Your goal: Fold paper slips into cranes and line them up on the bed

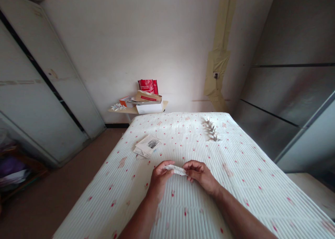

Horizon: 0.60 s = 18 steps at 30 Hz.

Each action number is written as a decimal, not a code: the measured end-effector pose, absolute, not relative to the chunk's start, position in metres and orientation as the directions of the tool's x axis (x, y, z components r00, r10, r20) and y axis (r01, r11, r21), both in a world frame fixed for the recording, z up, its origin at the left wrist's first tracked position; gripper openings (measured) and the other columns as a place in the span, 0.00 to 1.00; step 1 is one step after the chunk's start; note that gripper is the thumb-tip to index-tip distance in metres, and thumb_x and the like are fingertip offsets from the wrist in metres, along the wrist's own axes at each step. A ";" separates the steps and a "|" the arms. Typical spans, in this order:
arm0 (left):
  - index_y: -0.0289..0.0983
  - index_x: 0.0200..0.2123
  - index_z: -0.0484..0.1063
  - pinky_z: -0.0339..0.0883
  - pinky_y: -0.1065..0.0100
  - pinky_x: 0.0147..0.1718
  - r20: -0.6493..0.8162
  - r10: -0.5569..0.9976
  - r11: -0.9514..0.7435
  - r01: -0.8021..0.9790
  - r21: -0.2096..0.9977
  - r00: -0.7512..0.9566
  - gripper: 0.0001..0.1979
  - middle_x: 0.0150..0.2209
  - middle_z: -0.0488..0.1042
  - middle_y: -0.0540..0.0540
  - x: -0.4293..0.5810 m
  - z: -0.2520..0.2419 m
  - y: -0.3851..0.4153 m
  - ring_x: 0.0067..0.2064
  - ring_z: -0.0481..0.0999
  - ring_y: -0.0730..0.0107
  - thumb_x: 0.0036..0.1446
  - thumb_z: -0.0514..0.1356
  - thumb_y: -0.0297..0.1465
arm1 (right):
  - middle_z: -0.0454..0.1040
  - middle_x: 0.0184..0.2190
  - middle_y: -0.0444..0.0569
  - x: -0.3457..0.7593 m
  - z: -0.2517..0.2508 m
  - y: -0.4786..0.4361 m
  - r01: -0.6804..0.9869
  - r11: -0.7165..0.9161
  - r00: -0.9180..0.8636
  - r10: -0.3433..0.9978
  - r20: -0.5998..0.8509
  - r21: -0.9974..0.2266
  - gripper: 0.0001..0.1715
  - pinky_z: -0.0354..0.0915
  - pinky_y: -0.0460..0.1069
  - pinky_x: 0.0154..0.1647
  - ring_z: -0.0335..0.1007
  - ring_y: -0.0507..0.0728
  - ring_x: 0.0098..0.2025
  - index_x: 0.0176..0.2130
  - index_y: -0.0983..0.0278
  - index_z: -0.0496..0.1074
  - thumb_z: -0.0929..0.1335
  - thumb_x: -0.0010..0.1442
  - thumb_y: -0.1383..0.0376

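Observation:
A narrow piece of folded paper, whitish with faint print, is stretched between my two hands above the near half of the bed. My left hand pinches its left end between thumb and fingers. At the right end, my right hand grips it with thumb and curled fingers. Beyond my left hand lies a small stack of printed paper sheets. Several folded paper cranes stand in a row farther off to the right.
The bed's white ribbed cover has small red spots. Behind it, a small table bears a white box, a red bag and more folded paper pieces. Grey cabinets rise on the right.

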<state>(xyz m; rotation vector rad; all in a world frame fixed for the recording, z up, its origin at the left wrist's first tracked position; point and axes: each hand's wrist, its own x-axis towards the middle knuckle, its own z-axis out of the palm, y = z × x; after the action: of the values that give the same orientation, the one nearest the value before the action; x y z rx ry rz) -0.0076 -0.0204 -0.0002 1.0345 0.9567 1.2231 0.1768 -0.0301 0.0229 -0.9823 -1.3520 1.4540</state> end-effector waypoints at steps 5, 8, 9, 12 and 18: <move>0.33 0.35 0.72 0.59 0.72 0.31 -0.039 0.995 0.056 -0.200 0.978 0.089 0.14 0.23 0.73 0.51 -0.007 0.003 -0.022 0.27 0.69 0.73 0.43 0.62 0.33 | 0.69 0.21 0.41 0.178 0.017 -0.029 -0.145 -0.058 -0.354 0.935 -0.003 -0.988 0.12 0.57 0.43 0.23 0.60 0.47 0.20 0.34 0.65 0.72 0.69 0.45 0.65; 0.32 0.33 0.73 0.59 0.72 0.29 -0.034 0.997 0.047 -0.173 0.984 0.076 0.14 0.22 0.72 0.50 -0.007 0.003 -0.022 0.26 0.68 0.73 0.43 0.62 0.34 | 0.71 0.25 0.42 0.177 0.012 -0.029 -0.192 -0.045 -0.394 0.919 0.035 -0.980 0.17 0.59 0.44 0.26 0.63 0.48 0.25 0.36 0.64 0.71 0.71 0.42 0.68; 0.32 0.33 0.73 0.58 0.72 0.29 -0.034 0.996 0.047 -0.166 0.985 0.079 0.14 0.22 0.72 0.50 -0.007 0.003 -0.022 0.26 0.68 0.73 0.43 0.62 0.34 | 0.71 0.27 0.42 0.176 0.011 -0.029 -0.193 -0.016 -0.399 0.915 0.064 -0.981 0.18 0.59 0.44 0.27 0.63 0.49 0.27 0.37 0.63 0.71 0.71 0.41 0.68; 0.33 0.34 0.73 0.58 0.73 0.28 -0.039 0.994 0.055 -0.158 0.986 0.102 0.14 0.22 0.70 0.51 -0.008 0.002 -0.021 0.25 0.67 0.74 0.42 0.62 0.32 | 0.70 0.33 0.45 0.174 0.013 -0.032 -0.111 0.173 -0.364 0.909 0.202 -0.979 0.18 0.60 0.44 0.29 0.64 0.49 0.30 0.40 0.62 0.71 0.70 0.45 0.69; 0.36 0.45 0.66 0.57 0.74 0.27 -0.023 0.977 0.067 -0.204 0.977 0.214 0.22 0.22 0.67 0.55 -0.008 0.004 -0.020 0.24 0.65 0.77 0.43 0.61 0.30 | 0.65 0.46 0.52 0.173 0.020 -0.037 0.249 0.649 -0.439 0.737 0.513 -0.719 0.16 0.64 0.47 0.40 0.65 0.53 0.44 0.43 0.60 0.71 0.63 0.55 0.72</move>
<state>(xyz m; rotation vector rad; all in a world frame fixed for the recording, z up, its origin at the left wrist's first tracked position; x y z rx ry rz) -0.0082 -0.0204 0.0039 1.1144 0.9232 1.1140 0.1729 -0.0370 0.0199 -0.7688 -1.9944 0.7076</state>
